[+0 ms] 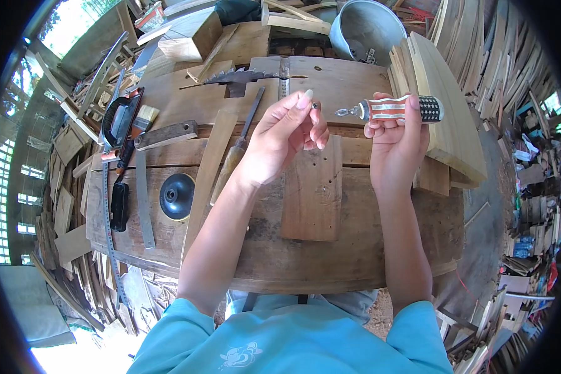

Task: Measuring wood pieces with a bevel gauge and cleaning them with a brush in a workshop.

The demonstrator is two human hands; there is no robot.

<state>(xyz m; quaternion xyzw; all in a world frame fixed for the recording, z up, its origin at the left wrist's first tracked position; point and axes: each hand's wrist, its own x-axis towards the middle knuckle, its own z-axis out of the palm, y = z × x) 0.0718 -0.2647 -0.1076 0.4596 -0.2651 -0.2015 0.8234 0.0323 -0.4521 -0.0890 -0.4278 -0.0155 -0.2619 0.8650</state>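
My left hand point(279, 138) is raised over the workbench, thumb and forefinger pinching a small dark piece point(315, 105) too small to identify surely. My right hand point(397, 149) is wrapped round a stubby screwdriver point(431, 110). Red and white stripes and a dark dotted end mark its thick handle, and its metal tip points left toward the pinched piece, with a gap between them. Below and between both hands, a short wooden board point(311, 202) with several small holes lies flat on the bench.
A circular saw blade point(246, 76) rises through the bench point(355, 249) beyond my left hand. Left of my forearm lie a chisel point(229, 163), a black sanding pad point(177, 196), a metal strip point(144, 206), a brush point(146, 116) and a hand plane point(119, 118). Planks point(449, 112) stand right; a bucket point(366, 31) sits behind.
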